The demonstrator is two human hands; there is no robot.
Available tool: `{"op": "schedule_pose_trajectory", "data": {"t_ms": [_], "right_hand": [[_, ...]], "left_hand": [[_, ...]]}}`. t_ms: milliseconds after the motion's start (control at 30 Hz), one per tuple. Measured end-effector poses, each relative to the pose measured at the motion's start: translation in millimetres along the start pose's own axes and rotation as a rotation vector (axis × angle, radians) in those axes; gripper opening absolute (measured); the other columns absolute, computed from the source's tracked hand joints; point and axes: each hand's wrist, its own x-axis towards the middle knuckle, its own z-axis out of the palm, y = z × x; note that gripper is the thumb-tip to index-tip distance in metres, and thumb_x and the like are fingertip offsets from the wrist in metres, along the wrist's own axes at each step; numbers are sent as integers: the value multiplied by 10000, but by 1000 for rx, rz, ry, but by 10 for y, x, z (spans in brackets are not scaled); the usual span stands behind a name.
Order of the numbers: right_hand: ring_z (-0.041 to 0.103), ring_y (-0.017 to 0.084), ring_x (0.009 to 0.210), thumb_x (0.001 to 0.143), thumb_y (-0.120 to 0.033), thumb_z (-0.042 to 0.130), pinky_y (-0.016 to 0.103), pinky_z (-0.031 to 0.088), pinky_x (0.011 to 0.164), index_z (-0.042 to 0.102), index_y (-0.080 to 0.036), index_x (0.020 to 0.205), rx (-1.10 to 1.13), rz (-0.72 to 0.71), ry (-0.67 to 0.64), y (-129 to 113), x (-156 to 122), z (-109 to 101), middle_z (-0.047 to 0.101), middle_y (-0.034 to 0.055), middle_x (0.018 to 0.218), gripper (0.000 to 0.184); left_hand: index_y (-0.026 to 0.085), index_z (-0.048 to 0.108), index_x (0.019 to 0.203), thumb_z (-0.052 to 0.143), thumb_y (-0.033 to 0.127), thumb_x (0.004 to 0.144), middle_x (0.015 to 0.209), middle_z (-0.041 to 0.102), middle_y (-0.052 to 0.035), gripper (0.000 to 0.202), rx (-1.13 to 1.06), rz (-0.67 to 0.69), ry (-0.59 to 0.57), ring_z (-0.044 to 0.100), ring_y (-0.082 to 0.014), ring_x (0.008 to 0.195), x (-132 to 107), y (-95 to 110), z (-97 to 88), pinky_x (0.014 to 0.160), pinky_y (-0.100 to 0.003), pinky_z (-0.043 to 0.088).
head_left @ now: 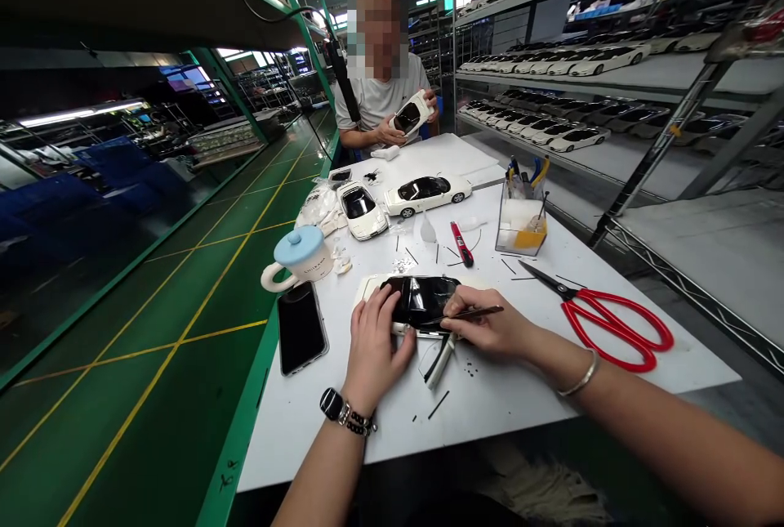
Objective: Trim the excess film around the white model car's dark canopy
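Note:
A white model car (367, 286) with a black glossy roof and windows lies before me on the table, its near-side door (439, 363) swung open. My left hand (376, 339) grips the car at its left part, fingers over the top and thumb against the near side. In my right hand (481, 319) is a thin dark tool, apparently tweezers (490, 311), pinched with the tip low at the car's near window edge. The tip itself is too small to make out clearly.
Red-handled scissors (612, 323) lie at right, behind them a clear tool box (523, 221) and a red cutter (461, 244). At left are a phone (302, 329) and a lidded mug (303, 253). Two white model cars (429, 194) stand farther back. Opposite sits a person (383, 102) holding another.

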Motion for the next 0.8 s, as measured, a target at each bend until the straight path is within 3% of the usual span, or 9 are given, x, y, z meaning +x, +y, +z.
{"op": "schedule_pose_trajectory", "data": {"t_ms": [800], "right_hand": [[529,142,661,873,-187,551,265,439,611,510,-178,748,-117,-132,-33,-46,25,38,593,41,735,131]], "left_hand": [[204,331,1360,525,272,879,1438,400,-141,523,20,9,1,348,-278,1354,14,4,0,1109,-521,239]]}}
